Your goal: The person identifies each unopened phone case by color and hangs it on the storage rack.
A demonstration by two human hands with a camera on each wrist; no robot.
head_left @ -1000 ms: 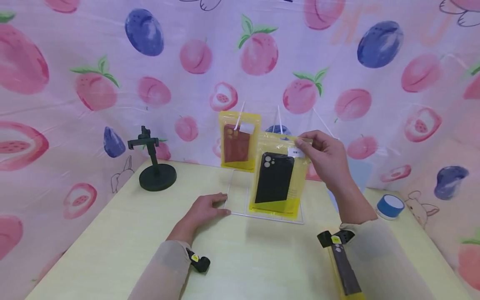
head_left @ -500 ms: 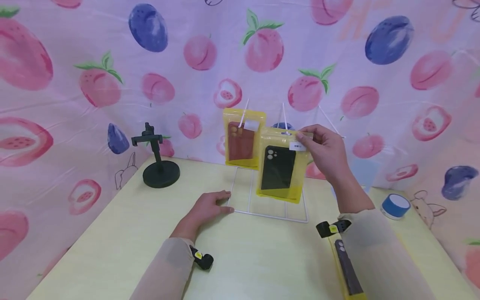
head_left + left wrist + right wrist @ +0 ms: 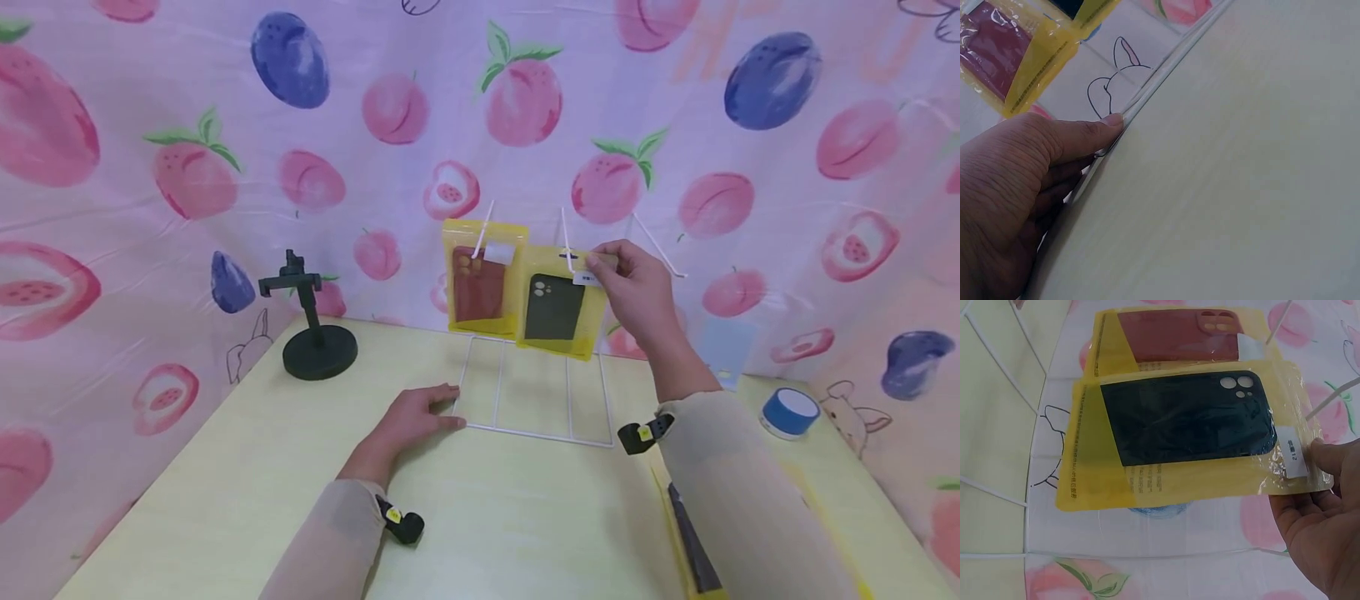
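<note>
Head: right hand (image 3: 639, 282) high at front packet (image 3: 553, 310)

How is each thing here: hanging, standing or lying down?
Red case packet, hanging on a hook
Black case packet, held up by its top corner
Right hand, pinching that corner
White rack, standing
Left hand, holding the rack's base
Phone stand, upright, no phone
Blue-and-white tub, upright
Packet by the right sleeve, lying, partly hidden

Right hand (image 3: 633, 279) and black-case packet (image 3: 553, 308) shifted farther back; hook tip (image 3: 570, 264) now showing in front of packet
</note>
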